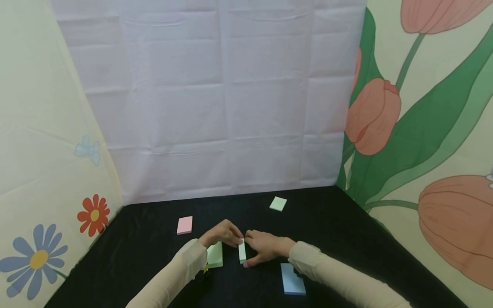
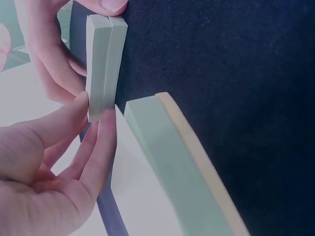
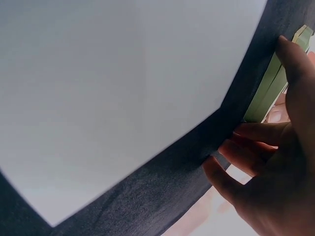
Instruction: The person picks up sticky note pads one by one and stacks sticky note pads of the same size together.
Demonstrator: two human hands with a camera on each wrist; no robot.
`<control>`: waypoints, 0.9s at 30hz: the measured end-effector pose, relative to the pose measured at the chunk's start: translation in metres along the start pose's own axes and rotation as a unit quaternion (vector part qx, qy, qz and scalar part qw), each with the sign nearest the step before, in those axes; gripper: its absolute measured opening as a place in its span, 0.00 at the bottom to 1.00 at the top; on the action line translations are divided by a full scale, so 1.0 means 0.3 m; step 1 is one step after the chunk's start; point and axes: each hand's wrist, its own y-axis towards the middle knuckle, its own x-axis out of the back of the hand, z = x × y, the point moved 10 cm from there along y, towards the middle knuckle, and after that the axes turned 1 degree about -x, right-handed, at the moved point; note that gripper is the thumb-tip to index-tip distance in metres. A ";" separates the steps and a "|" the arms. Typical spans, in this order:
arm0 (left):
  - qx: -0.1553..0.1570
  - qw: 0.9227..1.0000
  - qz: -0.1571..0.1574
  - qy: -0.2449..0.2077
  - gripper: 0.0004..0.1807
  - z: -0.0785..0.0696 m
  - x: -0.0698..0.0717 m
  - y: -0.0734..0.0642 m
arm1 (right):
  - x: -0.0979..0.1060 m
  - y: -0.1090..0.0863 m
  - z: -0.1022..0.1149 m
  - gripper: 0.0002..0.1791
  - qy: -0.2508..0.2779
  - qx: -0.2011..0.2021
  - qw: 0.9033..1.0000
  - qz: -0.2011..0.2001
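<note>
A narrow pale green sticky-note pad (image 1: 242,251) stands on its edge on the black cloth, between both hands. A lengthwise seam runs down the pad (image 2: 106,69) in the left wrist view. My left hand (image 1: 225,234) pinches its far end between thumb and fingers. From the other side, my right hand (image 1: 265,247) spans the pad's length, thumb at the near end and fingers toward the far end. In the right wrist view the right thumb overlaps the pad (image 3: 268,91). Beside the left wrist lies a larger green pad (image 1: 215,255), partly hidden by the sleeve.
A blue pad (image 1: 292,280) lies below the right forearm. Farther back are a pink pad (image 1: 185,225) on the left and a light green pad (image 1: 278,203) on the right. A white cloth backdrop (image 1: 227,98) hangs behind the black-covered table (image 1: 154,256).
</note>
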 end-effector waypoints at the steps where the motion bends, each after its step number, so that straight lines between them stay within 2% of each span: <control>1: 0.000 1.000 0.000 0.001 0.06 0.000 0.000 0.001 | 0.000 0.000 0.000 0.38 0.002 0.000 1.000 0.000; 19: 0.024 1.000 -0.001 0.003 0.06 0.004 0.006 -0.003 | 0.007 -0.001 0.001 0.39 0.011 -0.002 1.000 -0.007; 27: 0.037 0.999 -0.008 -0.003 0.07 0.021 0.014 0.003 | 0.007 -0.002 0.005 0.38 0.005 0.000 1.000 -0.006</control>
